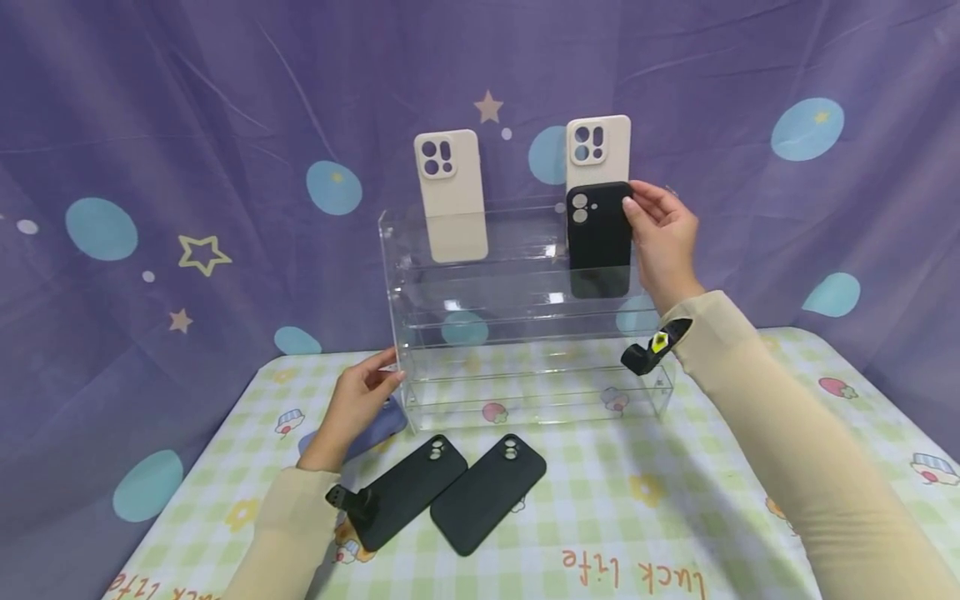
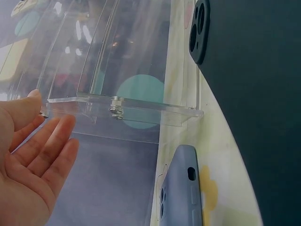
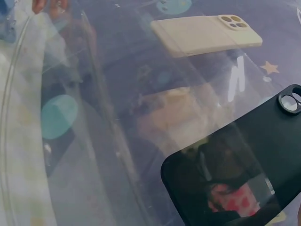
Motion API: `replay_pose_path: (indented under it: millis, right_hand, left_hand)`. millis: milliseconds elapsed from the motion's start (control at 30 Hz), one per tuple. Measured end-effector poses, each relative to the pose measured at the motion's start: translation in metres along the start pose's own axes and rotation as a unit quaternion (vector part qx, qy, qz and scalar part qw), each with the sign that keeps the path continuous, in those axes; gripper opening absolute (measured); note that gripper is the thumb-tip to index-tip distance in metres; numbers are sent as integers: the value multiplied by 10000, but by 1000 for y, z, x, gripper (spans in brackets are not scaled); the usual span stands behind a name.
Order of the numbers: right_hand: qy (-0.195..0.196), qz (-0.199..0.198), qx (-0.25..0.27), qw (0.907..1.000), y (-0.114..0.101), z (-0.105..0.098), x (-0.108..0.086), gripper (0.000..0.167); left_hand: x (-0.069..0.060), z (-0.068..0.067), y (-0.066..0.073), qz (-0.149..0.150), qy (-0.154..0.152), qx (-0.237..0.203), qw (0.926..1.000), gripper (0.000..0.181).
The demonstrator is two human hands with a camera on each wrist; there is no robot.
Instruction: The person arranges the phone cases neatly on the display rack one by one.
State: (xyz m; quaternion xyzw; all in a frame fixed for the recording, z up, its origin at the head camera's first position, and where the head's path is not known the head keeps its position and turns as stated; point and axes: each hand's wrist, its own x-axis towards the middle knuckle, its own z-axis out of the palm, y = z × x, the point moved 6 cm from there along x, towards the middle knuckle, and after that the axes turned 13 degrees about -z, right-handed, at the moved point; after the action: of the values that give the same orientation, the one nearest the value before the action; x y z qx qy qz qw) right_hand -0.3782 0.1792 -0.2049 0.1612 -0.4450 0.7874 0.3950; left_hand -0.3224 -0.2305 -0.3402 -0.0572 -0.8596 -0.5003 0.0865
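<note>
purple curtain point(image 1: 247, 117); left grip point(image 1: 358, 404) pinches clear rack point(image 1: 393, 300), right grip point(image 1: 666, 242) pinches black case point(image 1: 600, 242), partly hiding white case point(image 1: 614, 171)

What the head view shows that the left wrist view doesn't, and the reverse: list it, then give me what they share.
Only the head view shows the right hand, its fingers pinching a black phone case, and the orange lettering on the tablecloth.

Only the left wrist view shows the opening in the side of the blue-gray case.

Both show the left hand at the side of the clear rack, that blue-gray case, and a dark case lying on the table.
</note>
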Motion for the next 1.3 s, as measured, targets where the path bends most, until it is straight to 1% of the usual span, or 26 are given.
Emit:
replay_pose_path:
  millis: [67,167,433,500,633,833,900,1000,1067,1200,1300]
  right_hand:
    - [97,-5,-52,9999,2,-4,-3,19]
    - [138,-20,-193,9997,4,-7,-7,18]
    - [11,-132,-378,9992,4,-9,-10,18]
    - [-12,-71,-480,9988,3,-10,-10,17]
    - [-38,174,-729,9972,0,-15,-10,14]
    - [-40,480,-1027,9935,-1,-22,-8,11]
    - [-41,515,-1166,9918,-2,-24,-8,11]
    - [-22,501,-1221,9912,-2,-25,-8,11]
    - [-12,457,-1209,9916,-2,-26,-9,10]
    - [-55,414,-1280,9909,-3,-26,-10,10]
    - [-73,408,-1389,9894,-4,-27,-11,10]
  left_hand:
    - [1,1,-1,-66,-31,5,10000,44]
    - [0,1,0,-40,-22,48,10000,44]
    - [-2,1,3,123,28,162,9998,43]
    - [-2,1,3,130,20,191,9997,43]
    - [-2,1,3,107,20,184,9998,42]
    - [-3,1,4,96,-9,95,9999,42]
    - [-3,1,4,85,-23,74,9999,42]
    - [-4,1,6,63,-18,71,10000,42]
    - [-6,1,8,37,-28,82,10000,42]
    - [-13,0,25,32,-26,130,9999,40]
    - [-16,0,32,90,-10,73,9999,40]
